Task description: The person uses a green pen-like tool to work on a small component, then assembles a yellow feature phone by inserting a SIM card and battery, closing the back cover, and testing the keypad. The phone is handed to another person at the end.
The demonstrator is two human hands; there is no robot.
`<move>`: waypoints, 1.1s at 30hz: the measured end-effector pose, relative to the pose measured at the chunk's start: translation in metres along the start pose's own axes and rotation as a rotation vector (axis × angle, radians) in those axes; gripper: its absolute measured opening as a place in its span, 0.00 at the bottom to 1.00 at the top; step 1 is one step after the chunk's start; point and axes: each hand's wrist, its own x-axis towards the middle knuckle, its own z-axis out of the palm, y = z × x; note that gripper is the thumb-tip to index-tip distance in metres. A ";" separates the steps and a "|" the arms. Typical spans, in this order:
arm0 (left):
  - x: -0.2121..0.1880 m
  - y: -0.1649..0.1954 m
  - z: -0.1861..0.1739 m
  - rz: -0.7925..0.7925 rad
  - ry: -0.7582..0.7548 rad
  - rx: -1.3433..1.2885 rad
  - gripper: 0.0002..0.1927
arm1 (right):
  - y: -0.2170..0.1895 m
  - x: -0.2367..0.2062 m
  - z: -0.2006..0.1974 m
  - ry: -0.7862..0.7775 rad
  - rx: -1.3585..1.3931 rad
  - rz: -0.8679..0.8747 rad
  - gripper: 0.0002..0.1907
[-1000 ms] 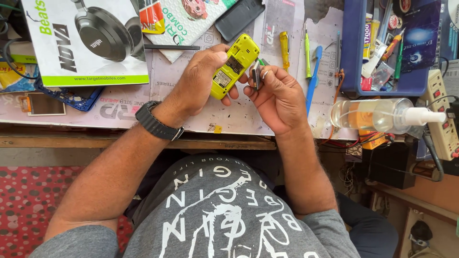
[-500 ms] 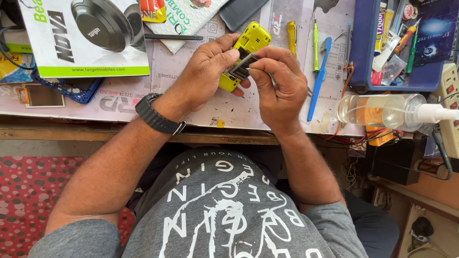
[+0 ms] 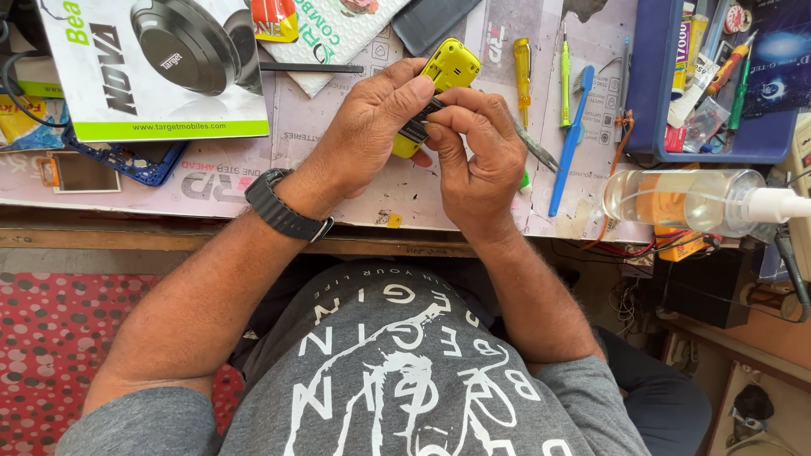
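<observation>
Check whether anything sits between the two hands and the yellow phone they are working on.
Nothing visible does. The left hand grips the yellow phone directly, and the right hand presses its fingers onto the phone's dark middle part. The screwdrivers and blue brush lie off to the side on the table.

Phone repair workbench: screwdrivers [image 3: 523, 67], toothbrush [image 3: 571, 139], blue parts tray [image 3: 650, 93], headphone box [image 3: 156, 67], spray bottle [image 3: 684, 200].

lower half of yellow phone [image 3: 448, 72] hidden by both hands; clear spray bottle [image 3: 684, 200] nozzle cut off at right edge
</observation>
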 end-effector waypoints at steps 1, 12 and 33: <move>0.000 0.000 0.000 0.001 0.012 -0.003 0.26 | 0.000 0.000 0.001 0.004 -0.003 -0.010 0.06; -0.001 0.005 0.002 0.021 0.054 0.137 0.24 | -0.002 -0.003 0.007 0.020 -0.039 -0.071 0.05; -0.005 0.014 0.006 -0.067 0.075 0.274 0.21 | 0.007 0.037 -0.047 -0.293 -0.318 -0.223 0.07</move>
